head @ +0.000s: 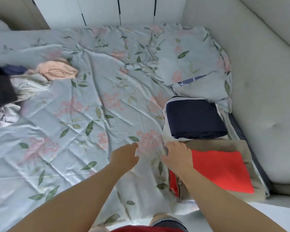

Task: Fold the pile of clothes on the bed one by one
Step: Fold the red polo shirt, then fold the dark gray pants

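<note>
A pile of unfolded clothes (23, 81) lies at the bed's left edge, with a peach piece, pale pieces and a black garment (0, 92). On the right lie folded items: a navy garment (194, 119) on white cloth, and a red garment (221, 171) on a beige one (213, 144). My right hand (179, 156) hovers with spread fingers at the left edge of the red and beige stack, holding nothing. My left hand (126, 156) is held relaxed over the floral sheet (90, 114), empty.
A padded cream headboard (266, 97) runs along the right side. White wardrobe doors (117, 9) stand beyond the far edge. A pillow in the same floral cloth (191, 61) lies at the far right. The floor shows at bottom right.
</note>
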`<act>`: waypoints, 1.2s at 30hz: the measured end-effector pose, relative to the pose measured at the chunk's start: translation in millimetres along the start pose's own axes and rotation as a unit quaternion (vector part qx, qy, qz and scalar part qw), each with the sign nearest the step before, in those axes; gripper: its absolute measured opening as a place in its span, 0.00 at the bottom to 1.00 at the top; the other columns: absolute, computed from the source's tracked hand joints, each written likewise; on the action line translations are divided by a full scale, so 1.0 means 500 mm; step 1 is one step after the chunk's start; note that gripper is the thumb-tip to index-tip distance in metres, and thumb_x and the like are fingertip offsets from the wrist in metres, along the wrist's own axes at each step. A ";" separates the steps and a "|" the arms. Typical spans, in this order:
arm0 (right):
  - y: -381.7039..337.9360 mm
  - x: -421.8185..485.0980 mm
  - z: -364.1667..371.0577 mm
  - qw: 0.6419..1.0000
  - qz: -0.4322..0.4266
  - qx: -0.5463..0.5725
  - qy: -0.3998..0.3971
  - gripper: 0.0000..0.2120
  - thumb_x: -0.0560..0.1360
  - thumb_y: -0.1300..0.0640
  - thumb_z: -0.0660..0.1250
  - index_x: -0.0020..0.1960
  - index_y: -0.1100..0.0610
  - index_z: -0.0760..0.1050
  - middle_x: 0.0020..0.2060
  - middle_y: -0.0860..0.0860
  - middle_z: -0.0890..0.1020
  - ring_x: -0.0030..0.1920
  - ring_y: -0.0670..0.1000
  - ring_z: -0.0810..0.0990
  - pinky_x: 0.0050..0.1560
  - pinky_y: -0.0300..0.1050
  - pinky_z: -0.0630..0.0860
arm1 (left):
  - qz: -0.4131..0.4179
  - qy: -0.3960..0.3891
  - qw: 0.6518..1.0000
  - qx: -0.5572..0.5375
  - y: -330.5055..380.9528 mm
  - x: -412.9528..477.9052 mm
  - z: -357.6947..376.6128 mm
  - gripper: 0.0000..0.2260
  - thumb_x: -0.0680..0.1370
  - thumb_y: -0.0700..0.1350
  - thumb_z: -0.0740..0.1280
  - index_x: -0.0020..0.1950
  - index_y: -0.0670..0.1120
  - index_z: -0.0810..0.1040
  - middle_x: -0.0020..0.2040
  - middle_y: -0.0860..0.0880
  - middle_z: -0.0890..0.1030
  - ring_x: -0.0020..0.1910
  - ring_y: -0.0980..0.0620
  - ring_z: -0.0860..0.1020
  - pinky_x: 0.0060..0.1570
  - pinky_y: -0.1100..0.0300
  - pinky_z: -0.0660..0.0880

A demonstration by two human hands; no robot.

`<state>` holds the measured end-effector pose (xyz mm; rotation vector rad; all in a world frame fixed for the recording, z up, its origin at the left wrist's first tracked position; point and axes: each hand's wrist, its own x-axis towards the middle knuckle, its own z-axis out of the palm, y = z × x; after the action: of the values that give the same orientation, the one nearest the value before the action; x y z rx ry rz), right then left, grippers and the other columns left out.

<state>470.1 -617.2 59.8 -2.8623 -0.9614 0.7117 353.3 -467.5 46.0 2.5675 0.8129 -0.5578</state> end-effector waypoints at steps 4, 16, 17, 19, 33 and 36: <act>-0.200 -0.034 0.065 0.997 -0.062 -0.049 -0.018 0.21 0.76 0.50 0.58 0.68 0.52 0.65 0.66 0.51 0.70 0.65 0.55 0.67 0.64 0.49 0.62 | -0.017 0.023 1.000 0.011 -0.187 -0.082 -0.025 0.17 0.80 0.52 0.58 0.68 0.52 0.65 0.59 0.50 0.75 0.58 0.50 0.75 0.55 0.57 0.72; -0.687 -0.175 0.157 0.978 -0.200 -0.055 0.001 0.18 0.76 0.50 0.58 0.65 0.53 0.68 0.61 0.51 0.72 0.61 0.54 0.70 0.61 0.48 0.64 | -0.072 0.067 0.995 0.024 -0.609 -0.330 -0.083 0.15 0.81 0.50 0.56 0.66 0.52 0.67 0.60 0.50 0.75 0.58 0.50 0.75 0.54 0.57 0.70; -0.706 -0.180 0.157 0.975 -0.213 -0.061 0.000 0.18 0.76 0.49 0.58 0.65 0.53 0.68 0.62 0.51 0.72 0.62 0.54 0.69 0.61 0.48 0.64 | -0.079 0.073 0.994 0.026 -0.624 -0.344 -0.087 0.14 0.81 0.50 0.56 0.66 0.52 0.67 0.60 0.50 0.75 0.59 0.50 0.75 0.55 0.57 0.70; -0.736 -0.188 0.160 0.969 -0.235 -0.073 -0.007 0.19 0.77 0.49 0.58 0.66 0.53 0.68 0.63 0.51 0.71 0.63 0.54 0.69 0.62 0.48 0.64 | -0.094 0.076 0.992 0.026 -0.646 -0.370 -0.092 0.14 0.81 0.50 0.56 0.66 0.51 0.68 0.60 0.50 0.75 0.59 0.49 0.74 0.55 0.57 0.70; -0.995 -0.150 0.176 0.965 -0.256 -0.063 0.003 0.15 0.78 0.52 0.57 0.63 0.53 0.69 0.59 0.50 0.73 0.59 0.53 0.71 0.59 0.46 0.66 | -0.145 0.136 0.980 -0.012 -0.939 -0.401 -0.190 0.16 0.80 0.51 0.57 0.68 0.54 0.66 0.61 0.52 0.75 0.59 0.51 0.74 0.53 0.58 0.70; -1.096 -0.116 0.198 0.970 -0.237 -0.051 0.005 0.16 0.78 0.52 0.57 0.65 0.53 0.68 0.59 0.51 0.73 0.59 0.53 0.71 0.59 0.46 0.66 | -0.136 0.135 0.981 -0.010 -1.056 -0.377 -0.221 0.16 0.80 0.50 0.57 0.68 0.53 0.65 0.60 0.52 0.75 0.57 0.50 0.75 0.52 0.57 0.72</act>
<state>77.8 -219.1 92.8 -2.5434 -1.6392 0.6093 -81.9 -101.5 102.1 2.5639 1.2689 -0.2767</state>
